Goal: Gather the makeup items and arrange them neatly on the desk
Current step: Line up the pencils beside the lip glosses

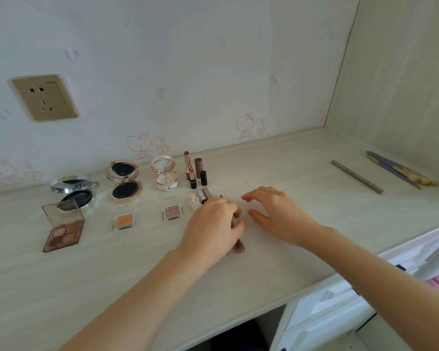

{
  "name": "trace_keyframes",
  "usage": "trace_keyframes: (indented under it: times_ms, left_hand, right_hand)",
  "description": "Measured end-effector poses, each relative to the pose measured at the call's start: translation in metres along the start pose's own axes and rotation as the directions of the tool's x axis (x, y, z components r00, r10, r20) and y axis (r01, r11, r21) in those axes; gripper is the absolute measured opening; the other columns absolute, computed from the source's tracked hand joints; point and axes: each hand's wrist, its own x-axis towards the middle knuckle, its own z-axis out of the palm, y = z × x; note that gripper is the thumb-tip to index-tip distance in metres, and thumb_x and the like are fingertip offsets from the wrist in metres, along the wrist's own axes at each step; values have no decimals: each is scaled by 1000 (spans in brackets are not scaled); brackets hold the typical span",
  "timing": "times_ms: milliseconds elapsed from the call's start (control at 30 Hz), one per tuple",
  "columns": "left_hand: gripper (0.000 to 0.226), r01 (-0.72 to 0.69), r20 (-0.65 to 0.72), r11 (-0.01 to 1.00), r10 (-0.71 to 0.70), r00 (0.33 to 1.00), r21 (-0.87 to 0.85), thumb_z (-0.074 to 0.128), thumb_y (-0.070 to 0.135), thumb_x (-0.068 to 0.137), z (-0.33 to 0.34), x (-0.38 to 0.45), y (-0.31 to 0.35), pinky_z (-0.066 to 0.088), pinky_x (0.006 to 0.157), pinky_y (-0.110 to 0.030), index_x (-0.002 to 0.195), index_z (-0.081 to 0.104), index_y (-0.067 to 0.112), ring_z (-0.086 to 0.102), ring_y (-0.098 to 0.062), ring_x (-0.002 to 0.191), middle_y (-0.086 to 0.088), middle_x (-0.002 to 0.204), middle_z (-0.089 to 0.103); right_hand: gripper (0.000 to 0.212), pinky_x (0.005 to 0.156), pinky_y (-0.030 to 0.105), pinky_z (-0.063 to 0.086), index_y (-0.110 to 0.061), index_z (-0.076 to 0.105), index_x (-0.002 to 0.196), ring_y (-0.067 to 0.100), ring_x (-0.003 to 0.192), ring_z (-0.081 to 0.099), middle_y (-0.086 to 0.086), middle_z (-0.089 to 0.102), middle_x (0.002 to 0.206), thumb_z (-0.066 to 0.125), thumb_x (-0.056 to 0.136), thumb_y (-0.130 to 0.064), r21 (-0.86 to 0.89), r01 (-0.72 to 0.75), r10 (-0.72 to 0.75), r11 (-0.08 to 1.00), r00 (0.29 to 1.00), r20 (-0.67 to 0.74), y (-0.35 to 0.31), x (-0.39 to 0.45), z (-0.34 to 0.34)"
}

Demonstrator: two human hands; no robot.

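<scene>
Near the desk's [276, 249] middle, the left hand [211, 224] gripped slim tubes [239, 243]; the right hand [276, 211] hovered, fingers spread. Loosening could roll them into 2 standing lipsticks [192, 173].

- The left hand [213, 224] is lying palm down near the middle of the scene, its fingers curling round something slim (only the ends are showing).
- The right hand [276, 214] is hovering just to its right, palm down, fingers spreading loosely and gripping nothing.
- Both bare forearms are reaching in from the near edge, the right one coming from the near right corner.
</scene>
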Motion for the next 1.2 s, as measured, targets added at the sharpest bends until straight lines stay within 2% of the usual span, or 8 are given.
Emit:
trace_keyframes:
  times_ms: [133,333,500,667,833,967,1067,1200]
  left_hand:
    - [26,-50,-5,998,50,999,23,56,32,91,3,17,7,46,90,-30,110,67,18,50,-10,114,7,110,65]
    - [25,-164,74,984,159,985,64,50,24,92,24,58,29,49,83,-34,109,67,17,50,-14,115,4,112,65]
    - [32,-283,220,956,261,940,74,44,20,94,53,99,54,47,91,-37,121,60,16,46,-20,122,-1,127,59]
    - [38,-350,304,935,319,898,52,41,17,95,89,146,89,43,99,-38,132,51,19,42,-23,129,-3,138,50]
    - [46,-470,347,876,411,843,105,40,13,97,125,183,119,40,103,-39,143,38,17,37,-25,133,-5,147,41]
    - [51,-510,385,853,436,814,113,32,15,101,141,204,124,25,113,-35,150,21,20,22,-21,143,-1,157,22]
    - [64,-537,473,839,438,765,91,30,2,98,145,214,130,19,117,-36,152,10,30,11,-17,146,6,160,10]
    - [59,-553,532,825,418,737,118,29,4,99,146,222,135,17,118,-36,151,17,28,11,-17,146,5,160,12]
  right_hand:
    - [36,100,25,39,-20,53,131,13,123,47,-3,55,130,51,96,-23,-73,-36,36,997,999,4,15,-9,-19]
    - [35,95,29,44,-22,51,131,15,123,46,-4,52,131,49,97,-26,-185,-136,134,973,991,-22,53,-27,-46]
    - [33,98,30,43,-21,54,129,16,122,47,-2,54,130,50,96,-23,-251,-221,214,942,975,-54,97,-42,-71]
    - [31,98,35,45,-18,58,124,20,120,49,2,57,126,52,94,-20,-274,-317,285,908,947,-151,137,-55,-92]
    - [29,94,34,43,-15,61,120,21,116,47,3,59,119,51,93,-18,-308,-390,336,868,917,-215,169,-63,-104]
    - [35,98,37,43,-17,55,128,23,124,44,3,56,128,51,95,-27,-272,-482,426,833,872,-240,185,-66,-104]
    - [37,96,36,42,-17,56,128,25,122,46,4,56,128,51,95,-33,-252,-529,463,810,842,-277,191,-66,-97]
    - [30,87,35,44,-16,66,112,28,109,49,6,59,112,49,95,-34,-274,-550,476,789,829,-293,194,-66,-90]
